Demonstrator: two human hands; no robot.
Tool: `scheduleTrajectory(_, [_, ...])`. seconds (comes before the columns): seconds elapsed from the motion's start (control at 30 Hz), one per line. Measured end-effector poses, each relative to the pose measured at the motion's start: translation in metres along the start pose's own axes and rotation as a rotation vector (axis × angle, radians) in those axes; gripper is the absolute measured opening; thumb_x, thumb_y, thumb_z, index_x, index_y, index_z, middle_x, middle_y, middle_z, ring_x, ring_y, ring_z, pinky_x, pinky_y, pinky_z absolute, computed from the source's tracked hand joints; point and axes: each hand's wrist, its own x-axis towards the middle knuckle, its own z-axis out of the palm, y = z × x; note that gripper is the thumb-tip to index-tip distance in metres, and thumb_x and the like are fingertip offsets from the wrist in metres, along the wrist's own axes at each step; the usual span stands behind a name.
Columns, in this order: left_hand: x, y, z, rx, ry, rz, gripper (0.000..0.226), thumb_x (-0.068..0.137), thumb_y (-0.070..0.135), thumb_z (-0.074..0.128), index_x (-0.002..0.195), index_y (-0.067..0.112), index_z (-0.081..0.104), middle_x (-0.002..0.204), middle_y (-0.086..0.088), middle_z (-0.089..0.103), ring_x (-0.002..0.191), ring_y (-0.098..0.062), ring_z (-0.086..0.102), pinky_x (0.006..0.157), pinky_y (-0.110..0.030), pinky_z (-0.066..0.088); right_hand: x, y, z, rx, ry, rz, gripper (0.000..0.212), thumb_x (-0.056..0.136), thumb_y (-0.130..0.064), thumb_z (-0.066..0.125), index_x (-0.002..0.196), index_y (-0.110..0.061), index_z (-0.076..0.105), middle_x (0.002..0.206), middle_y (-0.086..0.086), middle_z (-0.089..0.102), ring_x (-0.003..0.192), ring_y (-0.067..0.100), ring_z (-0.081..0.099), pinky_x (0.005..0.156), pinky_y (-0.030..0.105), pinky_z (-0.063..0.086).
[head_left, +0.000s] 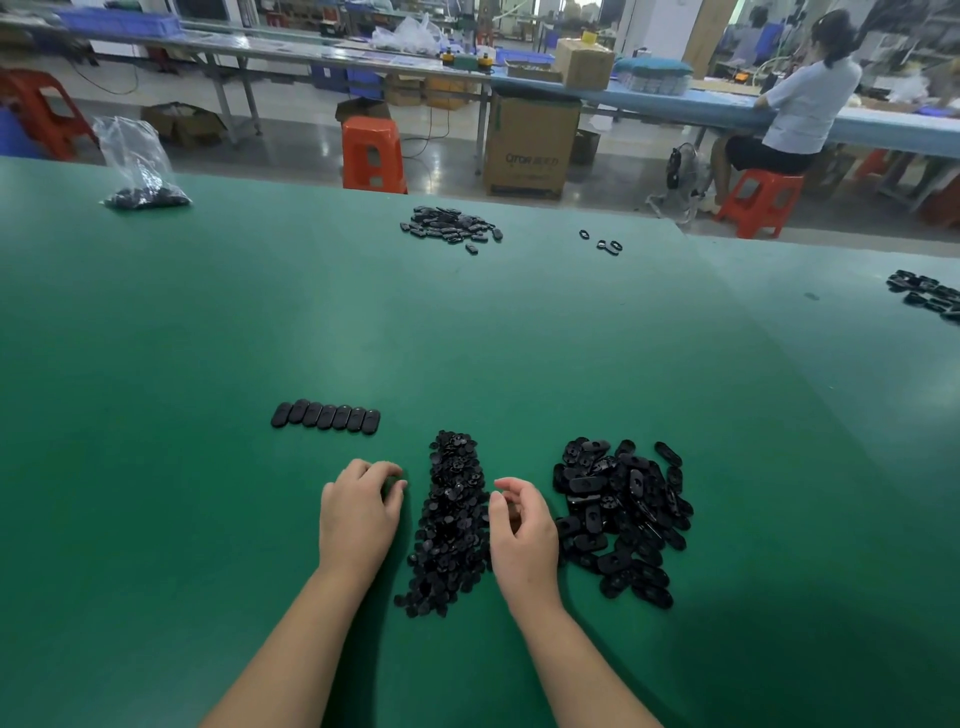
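Pinching one piece from the small-parts pile suits the right hand — curled loosely, empty — while the left hand is curled, its contents unclear.

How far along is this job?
Early days. Done: seven ovals lined in a row. In hand: left hand and right hand flank the small-parts pile, fingers curled; any held piece is hidden. Left: that pile and the shell pile, both large.
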Motion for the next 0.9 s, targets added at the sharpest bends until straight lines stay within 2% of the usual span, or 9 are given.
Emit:
scheduleTrajectory(0.13, [-0.002, -0.002, 0.001, -0.017, 0.03, 0.012, 0.007, 0.092, 0.025, 0.07, 0.094, 0.022, 0.076, 0.087, 0.009, 0.058, 0.07, -0.004, 0.038, 0.077, -0.032, 0.042, 0.0, 0.0, 0.0, -0.047, -0.021, -0.018, 0.011, 0.1, -0.021, 0.057, 0.101, -0.03, 0.063, 0.101, -0.015, 0.063, 0.093, -0.002, 0.06, 0.082, 0.02, 0.051])
scheduleTrajectory(0.27, [0.0, -0.002, 0.0, 0.001, 0.021, 0.027, 0.007, 0.093, 0.025, 0.068, 0.091, 0.022, 0.073, 0.089, 0.009, 0.057, 0.07, -0.009, 0.043, 0.076, -0.031, 0.042, 0.002, -0.006, -0.004, -0.028, -0.06, 0.043, 0.014, 0.1, -0.017, 0.057, 0.1, -0.029, 0.065, 0.099, -0.009, 0.065, 0.087, 0.007, 0.062, 0.079, 0.025, 0.052])
scheduleTrajectory(0.37, [0.001, -0.001, -0.001, 0.013, 0.007, 0.045, 0.008, 0.096, 0.025, 0.063, 0.093, 0.021, 0.07, 0.092, 0.008, 0.059, 0.072, -0.014, 0.051, 0.076, -0.031, 0.043, 0.006, -0.012, -0.017, -0.001, -0.195, 0.094, 0.016, 0.102, -0.021, 0.055, 0.101, -0.034, 0.064, 0.094, -0.005, 0.069, 0.075, 0.011, 0.061, 0.068, 0.023, 0.05])
scheduleTrajectory(0.47, [0.001, 0.001, -0.001, 0.007, -0.012, 0.055, 0.01, 0.098, 0.026, 0.058, 0.096, 0.021, 0.066, 0.093, 0.007, 0.061, 0.075, -0.015, 0.053, 0.074, -0.032, 0.047, 0.014, -0.013, -0.04, -0.125, -0.344, -0.006, 0.018, 0.102, -0.02, 0.057, 0.102, -0.036, 0.065, 0.092, -0.009, 0.069, 0.061, 0.0, 0.052, 0.055, 0.017, 0.045])
scheduleTrajectory(0.5, [0.0, 0.002, -0.001, -0.004, -0.012, 0.057, 0.01, 0.098, 0.026, 0.058, 0.096, 0.02, 0.065, 0.093, 0.007, 0.061, 0.075, -0.015, 0.053, 0.073, -0.032, 0.048, 0.018, -0.014, -0.049, -0.219, -0.359, -0.051, 0.018, 0.102, -0.02, 0.057, 0.105, -0.035, 0.066, 0.094, -0.013, 0.068, 0.063, -0.003, 0.053, 0.058, 0.014, 0.044])
scheduleTrajectory(0.57, [0.0, 0.002, -0.002, -0.016, -0.012, 0.066, 0.01, 0.098, 0.025, 0.057, 0.095, 0.019, 0.065, 0.091, 0.007, 0.06, 0.074, -0.014, 0.055, 0.07, -0.032, 0.05, 0.03, -0.014, -0.068, -0.491, -0.351, -0.148, 0.02, 0.103, -0.02, 0.056, 0.118, -0.028, 0.067, 0.107, -0.014, 0.063, 0.082, -0.006, 0.056, 0.077, 0.013, 0.046])
scheduleTrajectory(0.67, [-0.003, 0.003, -0.002, 0.005, -0.02, 0.1, 0.009, 0.098, 0.024, 0.058, 0.094, 0.018, 0.065, 0.088, 0.007, 0.06, 0.072, -0.014, 0.056, 0.067, -0.031, 0.05, 0.045, -0.011, -0.089, -0.82, -0.389, -0.136, 0.033, 0.104, -0.025, 0.054, 0.136, -0.025, 0.06, 0.133, -0.007, 0.055, 0.114, 0.009, 0.058, 0.097, 0.026, 0.048])
scheduleTrajectory(0.77, [-0.006, 0.003, -0.003, 0.014, -0.019, 0.118, 0.008, 0.097, 0.022, 0.06, 0.092, 0.017, 0.065, 0.086, 0.006, 0.059, 0.071, -0.016, 0.055, 0.066, -0.032, 0.049, 0.048, -0.006, -0.094, -0.973, -0.437, -0.116, 0.041, 0.102, -0.03, 0.058, 0.142, -0.026, 0.056, 0.14, -0.004, 0.053, 0.128, 0.018, 0.051, 0.103, 0.033, 0.047])
scheduleTrajectory(0.9, [-0.007, 0.005, -0.004, 0.032, -0.014, 0.131, 0.007, 0.096, 0.021, 0.062, 0.09, 0.017, 0.064, 0.084, 0.006, 0.059, 0.069, -0.016, 0.053, 0.064, -0.03, 0.046, 0.048, -0.004, -0.093, -1.023, -0.41, -0.161, 0.04, 0.101, -0.03, 0.06, 0.14, -0.026, 0.058, 0.13, -0.004, 0.06, 0.125, 0.018, 0.049, 0.101, 0.034, 0.048])
